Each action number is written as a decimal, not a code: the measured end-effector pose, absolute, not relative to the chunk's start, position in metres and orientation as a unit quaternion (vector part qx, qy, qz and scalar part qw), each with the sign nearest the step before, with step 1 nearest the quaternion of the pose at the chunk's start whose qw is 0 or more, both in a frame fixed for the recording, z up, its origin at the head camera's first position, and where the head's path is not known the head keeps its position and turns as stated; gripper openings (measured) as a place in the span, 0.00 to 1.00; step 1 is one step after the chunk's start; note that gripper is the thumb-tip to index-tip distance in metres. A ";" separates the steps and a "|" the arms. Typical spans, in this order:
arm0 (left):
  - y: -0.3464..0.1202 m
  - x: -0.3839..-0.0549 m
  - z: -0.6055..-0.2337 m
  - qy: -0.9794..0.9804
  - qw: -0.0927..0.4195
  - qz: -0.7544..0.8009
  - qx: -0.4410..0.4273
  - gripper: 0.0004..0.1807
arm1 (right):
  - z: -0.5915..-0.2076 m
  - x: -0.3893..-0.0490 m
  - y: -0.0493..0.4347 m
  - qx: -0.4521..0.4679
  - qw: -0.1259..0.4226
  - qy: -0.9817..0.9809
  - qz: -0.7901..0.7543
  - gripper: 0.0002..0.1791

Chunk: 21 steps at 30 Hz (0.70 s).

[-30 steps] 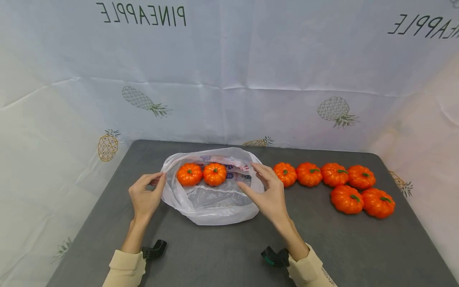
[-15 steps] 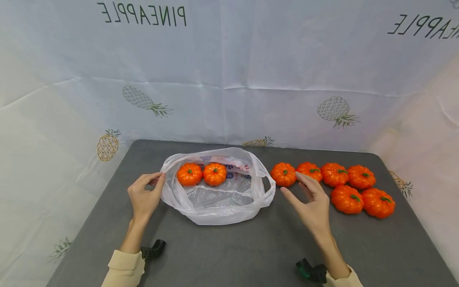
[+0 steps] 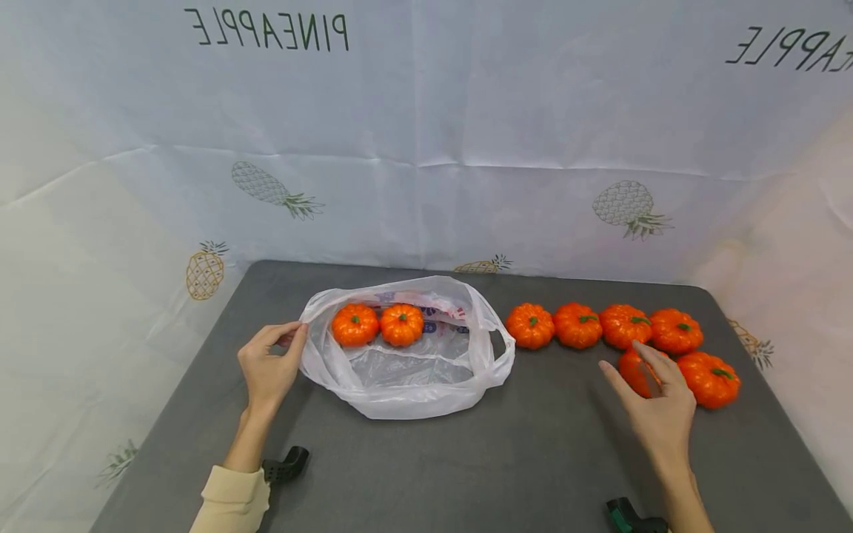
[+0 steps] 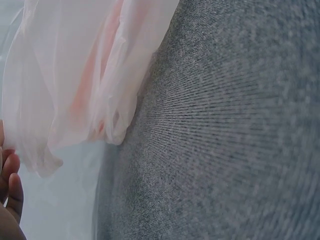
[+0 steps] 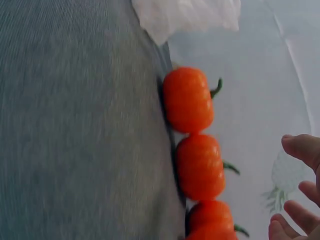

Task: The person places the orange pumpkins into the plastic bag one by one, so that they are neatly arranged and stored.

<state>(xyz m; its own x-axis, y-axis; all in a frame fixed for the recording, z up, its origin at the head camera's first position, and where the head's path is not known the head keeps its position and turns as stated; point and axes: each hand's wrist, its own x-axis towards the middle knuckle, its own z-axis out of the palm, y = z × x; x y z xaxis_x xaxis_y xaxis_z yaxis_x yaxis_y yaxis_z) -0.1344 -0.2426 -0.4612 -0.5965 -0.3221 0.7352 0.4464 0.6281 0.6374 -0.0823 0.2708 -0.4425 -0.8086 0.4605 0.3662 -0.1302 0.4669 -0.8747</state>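
My left hand [image 3: 269, 370] pinches the left rim of a white plastic bag [image 3: 413, 403], which stands with its mouth spread. Inside lie two small orange pumpkins, a left one [image 3: 355, 325] and a right one [image 3: 402, 325]. Over on the right, my right hand [image 3: 663, 418] hovers with thumb and fingers apart, partly covering a front-row pumpkin [image 3: 631, 370]; contact between them cannot be made out. Beside that one sits another front pumpkin [image 3: 714, 381]. The left wrist view has the bag [image 4: 75, 65] hanging from the fingertips; in the right wrist view the fingers [image 5: 300, 147] are spread around nothing.
A back row of several pumpkins [image 3: 578, 326] runs rightward from the bag's loop handle [image 3: 503, 355]. All stand on a dark grey table [image 3: 466, 474]. Behind it hangs a white cloth [image 3: 420, 215] printed with pineapples.
My right hand has left the bag's right side and moved right, over the front pumpkins. The bag's right handle has sprung out to the right. My left hand has stayed at the rim.
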 end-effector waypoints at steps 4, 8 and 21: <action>-0.241 -0.134 -0.460 -0.781 0.454 -0.427 -0.036 0.04 | -0.447 -0.082 0.290 -0.136 0.303 -0.806 0.490 0.32; -0.244 -0.137 -0.463 -0.783 0.449 -0.430 -0.040 0.04 | -0.449 -0.080 0.303 -0.180 0.304 -0.803 0.481 0.32; -0.245 -0.135 -0.465 -0.786 0.434 -0.437 -0.048 0.02 | -0.460 -0.078 0.313 -0.230 0.274 -0.819 0.449 0.33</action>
